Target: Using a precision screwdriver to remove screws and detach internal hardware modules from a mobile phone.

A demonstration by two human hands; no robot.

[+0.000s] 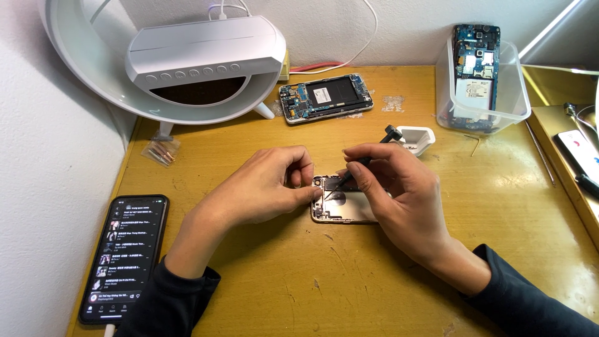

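Opened gold phone [340, 209] lies flat at mid-table, long axis running left-right, directly under both hands. Left hand [265, 184] pinches its left end with fingertips pressed to the frame; right hand [390, 190] covers the right half, fingers pinched on a black screwdriver [368, 159] whose tip angles down-left onto the phone's left end. Both hands equally near.

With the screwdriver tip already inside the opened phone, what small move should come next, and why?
Probably a slow turn of the screwdriver in place, without lifting it. The right hand pinches it with the tip down at the top corner of the opened phone, and the left hand steadies that same edge on the table. Whether the tip sits in a screw is too small to tell.
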